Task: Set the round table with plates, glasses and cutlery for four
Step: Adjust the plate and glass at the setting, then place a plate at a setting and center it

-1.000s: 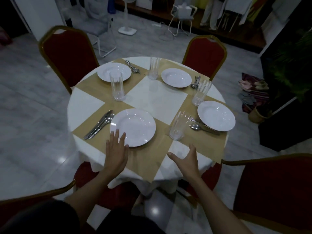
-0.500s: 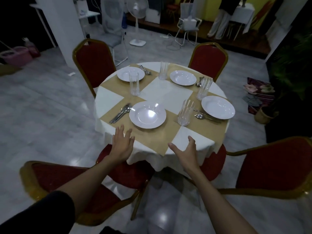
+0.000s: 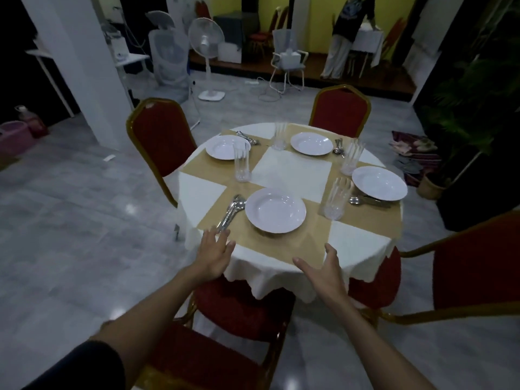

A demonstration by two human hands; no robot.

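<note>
The round table [image 3: 202,192], under a white cloth with tan mats, carries four white plates, four ribbed glasses and four sets of cutlery. The near plate [image 3: 275,210] has its cutlery [image 3: 232,212] just to its left. The long axis of that cutlery runs from near-left to far-right, with the spoon bowls at the far end. A glass [image 3: 334,198] stands to the plate's right. Beyond that glass, the right plate [image 3: 379,182] has its cutlery [image 3: 368,200] lying left to right, bowl toward the glass.

The left hand [image 3: 215,253] is over the table's near edge with fingers spread, holding nothing. Its fingertips are just beside the handle ends, and contact cannot be told. The right hand [image 3: 323,270] is likewise spread and holds nothing, at the near edge.

A red chair [image 3: 225,311] is tucked in between the person and the table, another red chair [image 3: 464,266] stands at the right, and a pedestal fan [image 3: 206,38] stands far behind.
</note>
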